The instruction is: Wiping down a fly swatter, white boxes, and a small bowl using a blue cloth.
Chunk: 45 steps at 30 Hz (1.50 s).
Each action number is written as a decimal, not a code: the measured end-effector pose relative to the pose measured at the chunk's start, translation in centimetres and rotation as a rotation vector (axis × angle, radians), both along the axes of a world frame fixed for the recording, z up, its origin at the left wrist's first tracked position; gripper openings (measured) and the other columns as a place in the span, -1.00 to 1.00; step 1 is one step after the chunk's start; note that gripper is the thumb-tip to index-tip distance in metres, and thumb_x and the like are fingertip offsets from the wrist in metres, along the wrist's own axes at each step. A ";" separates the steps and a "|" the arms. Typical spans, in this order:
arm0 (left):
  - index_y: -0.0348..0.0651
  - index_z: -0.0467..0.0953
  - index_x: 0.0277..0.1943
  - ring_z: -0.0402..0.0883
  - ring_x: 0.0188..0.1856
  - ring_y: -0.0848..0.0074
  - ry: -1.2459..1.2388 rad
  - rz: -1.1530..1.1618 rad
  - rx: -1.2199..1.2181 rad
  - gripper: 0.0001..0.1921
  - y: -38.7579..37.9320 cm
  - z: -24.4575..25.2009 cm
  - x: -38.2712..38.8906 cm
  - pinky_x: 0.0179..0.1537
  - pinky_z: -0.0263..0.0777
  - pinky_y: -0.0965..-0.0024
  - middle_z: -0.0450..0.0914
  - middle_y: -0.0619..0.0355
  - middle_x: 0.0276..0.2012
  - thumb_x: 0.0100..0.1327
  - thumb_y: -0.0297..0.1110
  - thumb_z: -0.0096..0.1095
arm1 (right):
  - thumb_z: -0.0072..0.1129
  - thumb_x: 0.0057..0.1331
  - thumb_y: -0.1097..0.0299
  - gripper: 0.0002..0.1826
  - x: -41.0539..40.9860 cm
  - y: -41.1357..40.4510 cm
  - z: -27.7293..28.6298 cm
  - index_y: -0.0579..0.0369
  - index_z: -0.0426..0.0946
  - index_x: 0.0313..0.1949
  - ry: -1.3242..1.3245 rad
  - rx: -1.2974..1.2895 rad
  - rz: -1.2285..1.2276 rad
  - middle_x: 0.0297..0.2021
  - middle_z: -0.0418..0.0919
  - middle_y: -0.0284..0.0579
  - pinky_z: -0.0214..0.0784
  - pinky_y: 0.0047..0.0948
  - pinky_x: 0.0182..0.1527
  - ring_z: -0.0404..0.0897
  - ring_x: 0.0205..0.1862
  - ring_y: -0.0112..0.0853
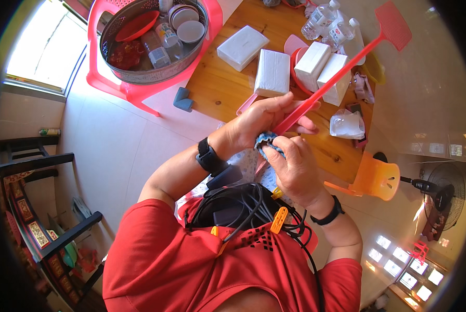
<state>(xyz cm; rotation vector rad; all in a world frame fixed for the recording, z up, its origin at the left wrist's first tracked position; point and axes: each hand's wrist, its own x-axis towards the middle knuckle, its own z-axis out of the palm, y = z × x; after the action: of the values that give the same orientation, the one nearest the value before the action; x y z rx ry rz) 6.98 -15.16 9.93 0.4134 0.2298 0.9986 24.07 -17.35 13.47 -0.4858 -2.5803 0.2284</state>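
A red plastic fly swatter (336, 80) slants up and right over the wooden table, its mesh head at the far end. Its handle rests across the palm and fingers of my left hand (258, 117), with the thumb stretched out above it. My right hand (295, 167) pinches a blue-and-white knitted cloth (265, 139) at the lower end of the handle. The fingers partly hide the cloth and the handle's tip, so I cannot tell how far the cloth wraps around it.
White tissue packs (272, 72), plastic bottles (322, 17) and a small clear bag (347, 124) lie on the wooden table (217, 91). A metal basin (158, 74) with bowls and bottles sits on a pink chair (135, 91). An orange chair (377, 177) and a fan (445, 197) stand right. Cables (252, 206) cross my lap.
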 end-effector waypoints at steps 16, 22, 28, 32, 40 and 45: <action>-0.19 0.46 0.30 0.43 -0.43 0.83 0.643 0.226 0.165 -0.56 -2.2 -0.8 -0.1 -0.44 0.31 0.69 0.60 0.38 -0.20 0.45 -0.23 0.23 | 0.30 0.07 0.71 -0.54 1.6 2.5 2.5 0.16 0.59 0.01 0.145 -0.061 -0.147 -0.11 0.45 -0.01 0.44 -0.23 -0.14 0.51 -0.15 -0.13; -0.17 0.49 0.28 0.42 -0.38 0.80 0.775 0.102 0.103 -0.61 -3.4 0.1 -0.8 -0.37 0.35 0.64 0.54 0.41 -0.28 0.46 -0.28 0.21 | 0.27 0.11 0.67 -0.61 2.5 4.3 2.2 0.18 0.61 -0.03 0.115 0.127 -0.245 -0.10 0.48 -0.02 0.42 -0.23 -0.17 0.50 -0.17 -0.14; -0.19 0.52 0.25 0.44 -0.45 0.79 0.837 0.119 0.099 -0.63 -4.7 -0.2 -1.7 -0.43 0.34 0.65 0.50 0.40 -0.37 0.45 -0.31 0.23 | 0.28 0.18 0.68 -0.66 5.2 8.4 3.9 0.20 0.59 -0.03 0.123 0.341 -0.534 -0.09 0.46 0.04 0.47 -0.21 -0.06 0.53 -0.08 -0.08; -0.14 0.53 0.26 0.39 -0.37 0.78 0.846 0.057 0.097 -0.62 -5.4 -0.3 -2.1 -0.40 0.32 0.62 0.56 0.42 -0.23 0.45 -0.27 0.23 | 0.31 0.18 0.64 -0.65 7.4 11.5 5.3 0.19 0.57 -0.02 0.175 0.451 -0.684 -0.08 0.44 0.04 0.46 -0.18 -0.05 0.52 -0.05 -0.06; -0.19 0.50 0.28 0.47 -0.39 0.77 0.838 0.091 0.105 -0.61 -5.4 -0.5 -2.0 -0.37 0.38 0.65 0.49 0.36 -0.35 0.45 -0.30 0.22 | 0.28 0.20 0.64 -0.69 7.5 11.8 5.1 0.21 0.56 -0.05 0.208 0.318 -0.737 -0.10 0.44 0.01 0.44 -0.19 -0.05 0.51 -0.08 -0.08; -0.18 0.49 0.29 0.45 -0.40 0.78 0.849 0.098 0.113 -0.60 -5.2 -0.9 -2.0 -0.38 0.37 0.66 0.49 0.37 -0.35 0.45 -0.31 0.22 | 0.26 0.15 0.72 -0.66 5.9 9.0 4.0 0.24 0.55 -0.06 0.199 0.128 -0.538 -0.14 0.44 0.01 0.42 -0.21 -0.09 0.51 -0.09 -0.09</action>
<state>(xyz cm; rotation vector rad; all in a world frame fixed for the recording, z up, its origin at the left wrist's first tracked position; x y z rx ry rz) 4.97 -20.32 9.04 0.9257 0.9657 0.8853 29.98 -8.35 17.46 -1.0235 -2.1609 -0.0735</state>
